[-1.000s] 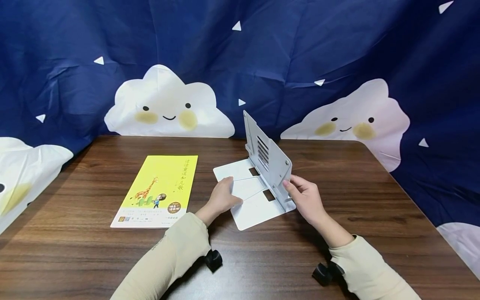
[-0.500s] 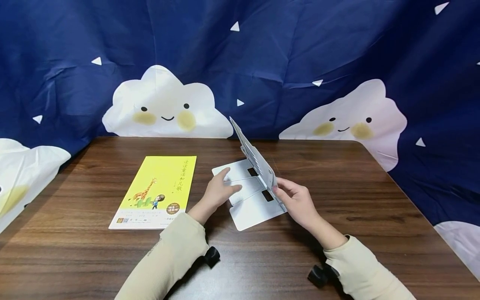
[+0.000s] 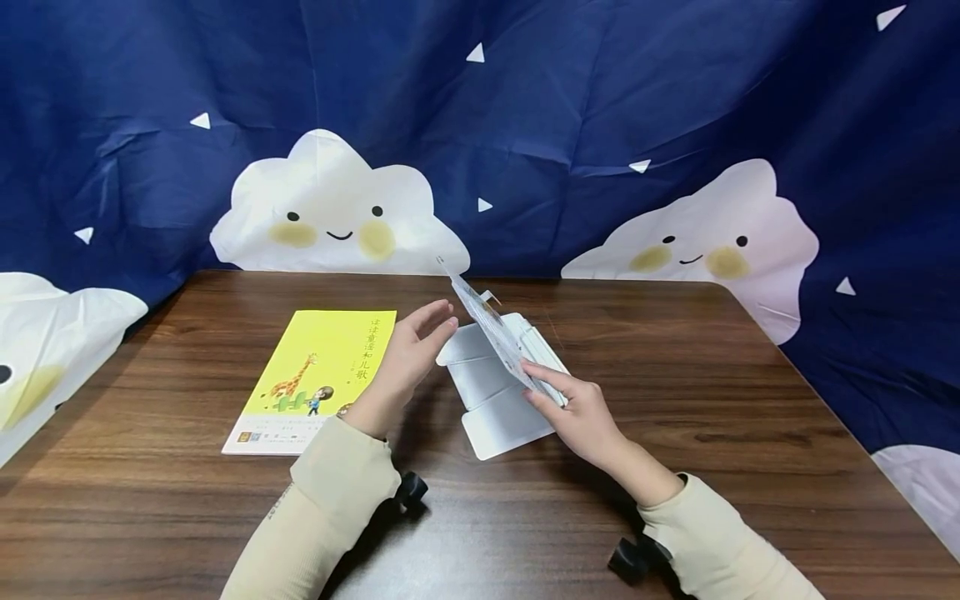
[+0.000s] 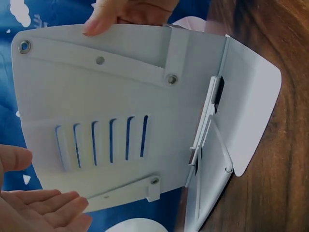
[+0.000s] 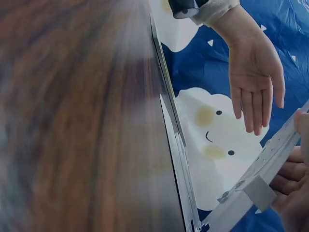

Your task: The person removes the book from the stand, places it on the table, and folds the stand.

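A white metal folding stand lies on the table with its slotted upper panel tilted up to the left over the base. In the head view my right hand pinches the panel's near edge between thumb and fingers. My left hand is held up just left of the panel, partly in front of the book. Its fingers are extended and hold nothing, as the right wrist view shows of the left hand. Side arms with rivets and a bent wire on the base show in the left wrist view.
A yellow book with a giraffe on its cover lies left of the stand. Both rest on the brown wooden table. Behind the table hangs a blue curtain with clouds.
The upper panel has swung leftward and down over the base, with my right hand moving along. My left hand has left the base and risen to the panel's left side.
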`<state>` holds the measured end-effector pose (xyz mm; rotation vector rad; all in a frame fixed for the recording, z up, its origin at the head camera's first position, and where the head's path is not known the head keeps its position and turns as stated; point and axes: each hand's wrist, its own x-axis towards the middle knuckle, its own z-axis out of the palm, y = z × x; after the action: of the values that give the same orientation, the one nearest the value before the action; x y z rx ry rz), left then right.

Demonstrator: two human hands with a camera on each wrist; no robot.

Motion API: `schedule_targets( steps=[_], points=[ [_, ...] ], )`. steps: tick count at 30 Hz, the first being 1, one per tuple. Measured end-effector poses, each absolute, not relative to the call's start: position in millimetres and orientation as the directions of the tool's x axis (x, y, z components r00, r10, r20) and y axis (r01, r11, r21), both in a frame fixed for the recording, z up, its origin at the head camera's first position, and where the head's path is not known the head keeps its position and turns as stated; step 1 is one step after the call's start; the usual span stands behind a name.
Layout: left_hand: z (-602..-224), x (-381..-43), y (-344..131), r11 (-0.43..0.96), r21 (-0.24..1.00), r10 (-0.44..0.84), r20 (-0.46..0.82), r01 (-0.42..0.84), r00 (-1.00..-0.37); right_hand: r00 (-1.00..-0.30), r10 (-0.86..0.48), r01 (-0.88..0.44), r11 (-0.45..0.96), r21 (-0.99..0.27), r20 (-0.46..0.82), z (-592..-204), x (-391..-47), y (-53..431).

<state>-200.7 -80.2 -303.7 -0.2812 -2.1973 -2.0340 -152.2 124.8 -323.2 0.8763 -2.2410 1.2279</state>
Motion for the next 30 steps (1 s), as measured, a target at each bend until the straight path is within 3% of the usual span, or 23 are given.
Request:
schedule_targets(
  steps=[9,21,30],
  points=[
    [-303,-201,-81,0.096,0.968,0.029,0.232,0.234,-0.972,-0.629,-0.425,-0.776,0.387,-0.497,0.651,-351,-166,131],
    [-302,-195,-94,0.195,0.971,0.013,0.14,0.139,-0.99,-0.625,-0.491,-0.78,0.425,-0.459,0.607,-355,-165,129],
    [-310,-189,-102,0.153,0.987,0.027,0.039,0.042,-0.999,-0.603,-0.531,-0.796,0.453,-0.401,0.595,-359,-162,126]
  ],
)
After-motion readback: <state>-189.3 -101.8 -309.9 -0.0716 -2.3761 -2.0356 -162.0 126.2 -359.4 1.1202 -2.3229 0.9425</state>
